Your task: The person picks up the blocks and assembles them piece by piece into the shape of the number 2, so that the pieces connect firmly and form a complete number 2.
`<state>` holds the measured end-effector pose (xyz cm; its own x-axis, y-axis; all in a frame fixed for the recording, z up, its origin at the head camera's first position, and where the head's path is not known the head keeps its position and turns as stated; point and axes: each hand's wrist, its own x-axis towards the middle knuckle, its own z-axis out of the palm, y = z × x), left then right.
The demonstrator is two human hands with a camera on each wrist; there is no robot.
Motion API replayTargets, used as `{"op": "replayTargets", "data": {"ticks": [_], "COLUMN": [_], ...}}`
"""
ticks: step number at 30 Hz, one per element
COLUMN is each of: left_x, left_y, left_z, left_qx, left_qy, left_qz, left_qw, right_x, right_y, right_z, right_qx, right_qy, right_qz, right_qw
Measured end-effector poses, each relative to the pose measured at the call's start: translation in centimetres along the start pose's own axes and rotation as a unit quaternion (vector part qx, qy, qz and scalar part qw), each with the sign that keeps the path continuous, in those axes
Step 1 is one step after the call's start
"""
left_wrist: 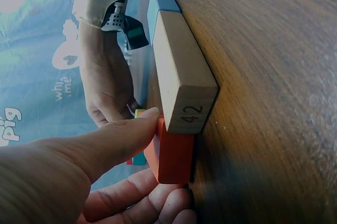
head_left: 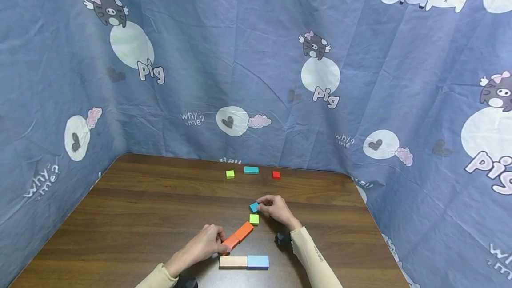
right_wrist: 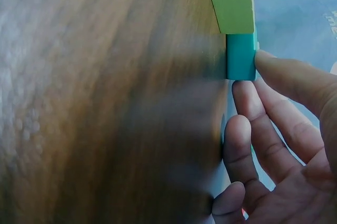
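Two blocks in hand: your left hand (head_left: pixel 206 241) pinches the near orange block (head_left: pixel 232 241); your right hand (head_left: pixel 276 210) pinches a teal block (head_left: pixel 254 208) just beyond the green block (head_left: pixel 254 220). Looks like alignment; next move likely calls for a light release without nudging.

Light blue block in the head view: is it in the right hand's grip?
No, the right hand pinches a teal block, while the light blue block lies beside the tan block.
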<state>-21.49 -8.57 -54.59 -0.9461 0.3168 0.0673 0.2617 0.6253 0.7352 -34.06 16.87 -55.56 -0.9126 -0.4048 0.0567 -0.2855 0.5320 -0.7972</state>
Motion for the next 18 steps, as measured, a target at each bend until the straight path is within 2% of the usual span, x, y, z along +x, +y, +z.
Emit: {"op": "replayTargets", "data": {"ticks": [6,18], "left_x": [0.04,0.03], "left_y": [0.08,0.09], "left_z": [0.0,-0.01], "left_qx": [-0.009,0.002], "left_qy": [-0.005,-0.003], "left_qz": [-0.005,-0.001], "left_qw": [0.9999,1.0], "right_x": [0.03,-0.06], "right_y": [-0.25,-0.16], "right_z": [0.0,0.06], "right_qx": [0.006,0.004], "right_qy": [-0.008,-0.014], "right_qz": [-0.006,0.004], "right_qw": [0.9999,0.9999]}}
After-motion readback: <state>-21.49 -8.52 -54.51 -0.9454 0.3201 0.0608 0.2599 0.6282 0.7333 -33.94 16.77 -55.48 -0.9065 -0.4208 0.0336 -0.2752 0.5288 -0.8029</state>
